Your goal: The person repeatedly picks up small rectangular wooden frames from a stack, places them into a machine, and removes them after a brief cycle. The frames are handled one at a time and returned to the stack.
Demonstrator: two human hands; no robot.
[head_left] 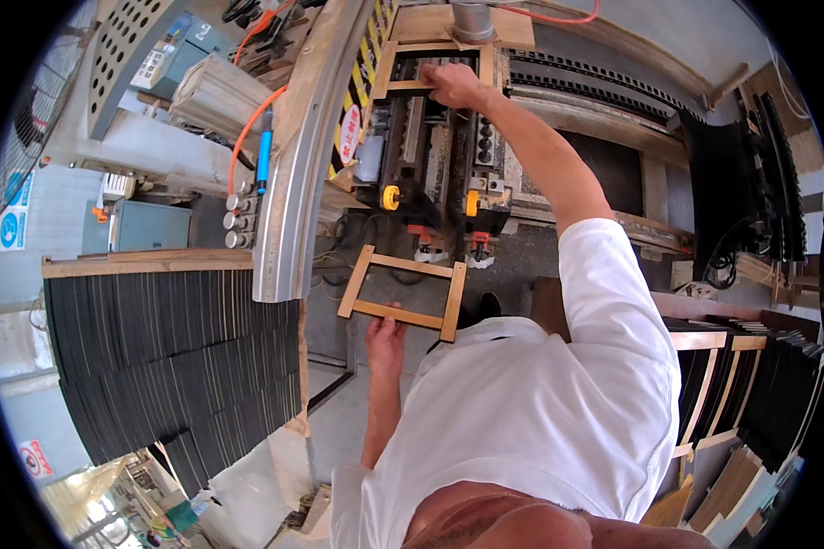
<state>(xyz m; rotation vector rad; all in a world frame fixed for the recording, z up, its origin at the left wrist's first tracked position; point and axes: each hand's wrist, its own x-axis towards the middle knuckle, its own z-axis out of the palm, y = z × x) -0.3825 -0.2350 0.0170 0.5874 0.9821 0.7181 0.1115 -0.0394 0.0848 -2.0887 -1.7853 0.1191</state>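
Pale workshop wall (pixel 59 197) shows between nine and ten o'clock. At eight o'clock, many thin black flat panels (pixel 174 366) stand packed tightly, probably so that each one supports its neighbour. Nearer the centre, one long silver metal beam (pixel 288 229) runs beside them. Slightly below the centre, the left hand (pixel 386 339) has its fingers closed on the lower rail of a pale wooden rectangular frame (pixel 412 317); this hold seems to leave its corners free. At twelve o'clock, a second pale wooden frame (pixel 405 87) lies over a dark metal machine with yellow round knobs (pixel 391 198). There the right hand (pixel 455 85) rests with bent fingers at the lower rail, perhaps for steadying it; whether they grip, I cannot tell. Dark grey floor (pixel 540 242) appears beside the machine. At four o'clock, black panels with pale wooden bars (pixel 700 389) stand close together.
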